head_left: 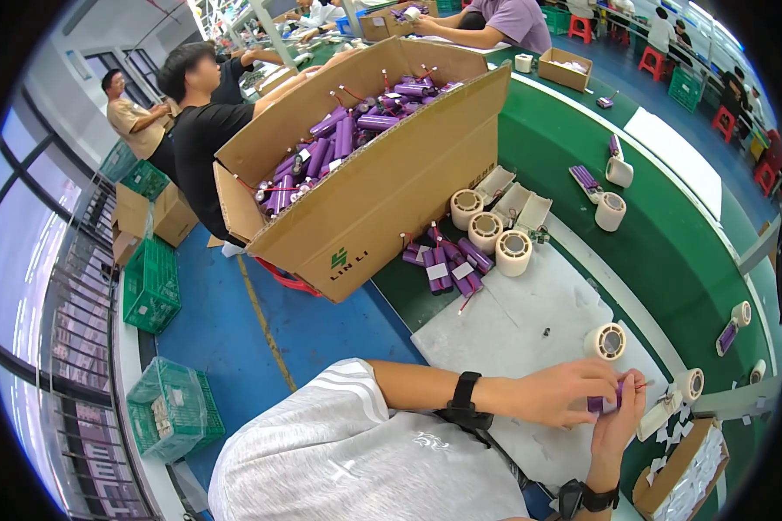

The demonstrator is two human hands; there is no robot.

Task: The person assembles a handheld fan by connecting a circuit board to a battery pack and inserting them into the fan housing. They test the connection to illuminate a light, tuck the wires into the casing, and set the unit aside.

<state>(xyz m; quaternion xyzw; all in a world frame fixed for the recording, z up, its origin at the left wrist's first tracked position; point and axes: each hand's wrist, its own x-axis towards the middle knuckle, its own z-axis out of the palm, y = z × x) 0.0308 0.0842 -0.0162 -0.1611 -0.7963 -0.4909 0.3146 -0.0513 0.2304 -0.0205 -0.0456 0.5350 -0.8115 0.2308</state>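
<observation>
Over the white work sheet [530,347], my left hand [560,392] and my right hand [619,424] meet around a purple battery pack [601,405]. Both hands are closed on it, with fingertips at its upper end, where thin red wires [641,383] stick out. Just beyond my fingers stands a cream round housing [605,341] with a slotted end. Another cream housing [690,384], joined to an opened cream shell [659,416], lies right of my right hand. My fingers cover much of the pack.
A large cardboard box [391,191] of purple battery packs stands at far left. Several loose packs [447,265] and cream housings [487,233] sit beside it. The green conveyor [573,143] curves along the right, carrying more parts. A small carton [685,473] of white pieces is near right. A co-worker [207,122] stands beyond the box.
</observation>
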